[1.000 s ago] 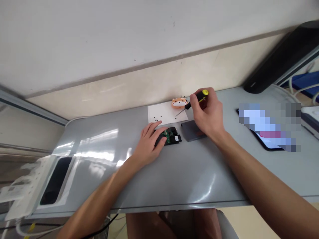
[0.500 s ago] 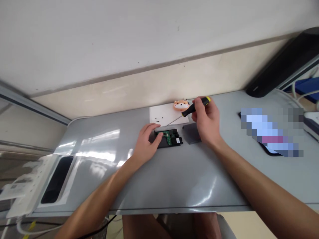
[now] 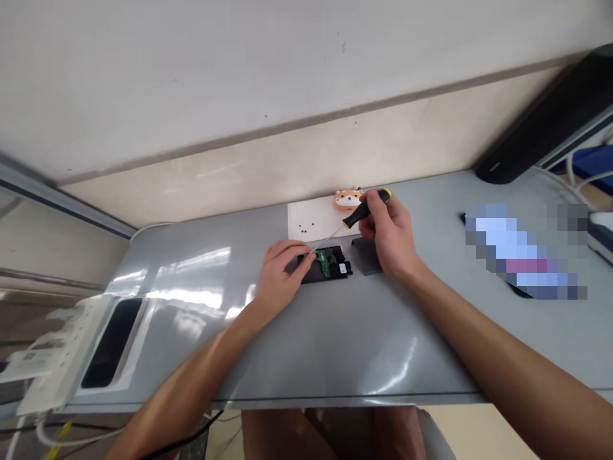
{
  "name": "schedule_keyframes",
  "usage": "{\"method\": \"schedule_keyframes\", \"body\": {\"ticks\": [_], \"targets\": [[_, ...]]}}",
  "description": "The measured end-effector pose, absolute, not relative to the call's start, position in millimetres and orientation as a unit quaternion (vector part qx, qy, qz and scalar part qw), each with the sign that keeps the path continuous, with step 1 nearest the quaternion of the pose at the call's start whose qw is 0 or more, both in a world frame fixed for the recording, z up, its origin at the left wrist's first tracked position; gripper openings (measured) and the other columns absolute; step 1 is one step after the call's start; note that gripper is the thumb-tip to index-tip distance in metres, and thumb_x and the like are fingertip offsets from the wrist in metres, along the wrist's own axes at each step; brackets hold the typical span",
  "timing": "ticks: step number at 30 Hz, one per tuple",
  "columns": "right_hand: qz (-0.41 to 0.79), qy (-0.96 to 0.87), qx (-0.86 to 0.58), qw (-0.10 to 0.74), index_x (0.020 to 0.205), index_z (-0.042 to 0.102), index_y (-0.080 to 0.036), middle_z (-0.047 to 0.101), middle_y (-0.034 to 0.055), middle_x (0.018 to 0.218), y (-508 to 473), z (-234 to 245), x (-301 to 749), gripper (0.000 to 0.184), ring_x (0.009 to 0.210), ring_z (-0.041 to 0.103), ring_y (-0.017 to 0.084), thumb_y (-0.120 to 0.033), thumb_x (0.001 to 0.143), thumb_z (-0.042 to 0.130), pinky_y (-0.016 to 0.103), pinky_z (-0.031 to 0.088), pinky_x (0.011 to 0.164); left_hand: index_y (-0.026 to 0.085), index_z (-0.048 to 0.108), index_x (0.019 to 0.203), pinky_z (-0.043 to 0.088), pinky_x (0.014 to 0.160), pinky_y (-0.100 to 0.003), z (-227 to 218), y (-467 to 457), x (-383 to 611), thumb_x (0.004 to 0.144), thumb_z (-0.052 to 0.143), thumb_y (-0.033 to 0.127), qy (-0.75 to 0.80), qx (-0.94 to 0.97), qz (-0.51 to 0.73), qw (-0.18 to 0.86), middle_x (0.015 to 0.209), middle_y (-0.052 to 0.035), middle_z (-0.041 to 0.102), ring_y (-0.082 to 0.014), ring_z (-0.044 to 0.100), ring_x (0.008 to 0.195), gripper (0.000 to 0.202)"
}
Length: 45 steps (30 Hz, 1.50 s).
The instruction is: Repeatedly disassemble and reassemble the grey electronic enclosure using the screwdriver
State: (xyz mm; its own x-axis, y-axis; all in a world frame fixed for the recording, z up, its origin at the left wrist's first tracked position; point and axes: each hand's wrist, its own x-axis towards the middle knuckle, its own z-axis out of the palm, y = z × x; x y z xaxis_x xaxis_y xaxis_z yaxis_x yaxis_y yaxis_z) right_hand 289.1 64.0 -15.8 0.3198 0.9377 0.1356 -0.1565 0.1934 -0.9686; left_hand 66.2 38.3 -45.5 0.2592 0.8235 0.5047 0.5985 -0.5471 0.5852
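On the desk lies a flat black electronic device, opened up, with a green circuit board exposed. My left hand is closed over its left end, thumb on the board and fingers at the far edge. My right hand grips a black and yellow screwdriver, slanted down to the left. Its tip meets the board beside my left thumb and index finger; exactly what it touches there is too small to tell. Under my right hand sits a dark flat cover, partly hidden.
Several tiny dark screws lie on white paper behind the device. An orange dog-face case stands on its edge. At left are a phone and power strip; at right, a blurred-out phone and black cylinder.
My right hand has moved left and slightly down, bringing the screwdriver tip from behind the device onto the board. My left thumb and index finger have drawn together by the tip.
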Motion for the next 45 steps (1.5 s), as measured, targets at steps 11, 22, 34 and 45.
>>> {"method": "schedule_keyframes", "body": {"ticks": [11,22,34,45], "targets": [[0.402,-0.422,-0.486,0.651,0.085,0.056,-0.026,0.047,-0.0054,0.069,63.6,-21.5,289.6,0.052,0.052,0.041,0.011,-0.077,0.091,0.069,0.026,0.039,0.046,0.027,0.080,0.101,0.062,0.096,-0.045,-42.3,34.6,69.0,0.107,0.068,0.037,0.449,0.777,0.418,0.144,0.101,-0.0037,0.080,-0.0210,0.074,0.098,0.017],[0.350,-0.444,-0.493,0.661,0.085,0.059,-0.030,0.050,-0.0022,0.069,62.6,-23.0,291.7,0.051,0.053,0.044,0.015,-0.079,0.092,0.067,0.033,0.044,0.047,0.027,0.079,0.097,0.059,0.093,-0.044,-41.5,33.2,70.5,0.106,0.068,0.034,0.430,0.786,0.430,0.110,0.098,-0.0027,0.078,-0.0200,0.072,0.094,0.015],[0.241,-0.550,-0.492,0.630,0.100,0.060,-0.029,0.063,0.0022,0.085,49.5,-21.6,285.3,0.036,0.069,0.055,0.018,-0.064,0.100,0.065,0.035,0.047,0.060,0.031,0.057,0.145,0.058,0.095,-0.042,-54.1,44.7,55.1,0.102,0.050,0.016,0.528,0.726,0.397,0.193,0.123,-0.0076,0.071,-0.0243,0.066,0.110,0.046],[0.295,-0.580,-0.492,0.579,0.100,0.060,-0.027,0.064,-0.0005,0.085,50.7,-21.4,285.5,0.036,0.063,0.052,0.015,-0.062,0.098,0.070,0.033,0.048,0.061,0.024,0.070,0.113,0.058,0.103,-0.045,-48.5,46.1,62.1,0.107,0.048,0.020,0.525,0.768,0.319,0.179,0.111,-0.0059,0.079,-0.0247,0.073,0.107,0.023]]}}
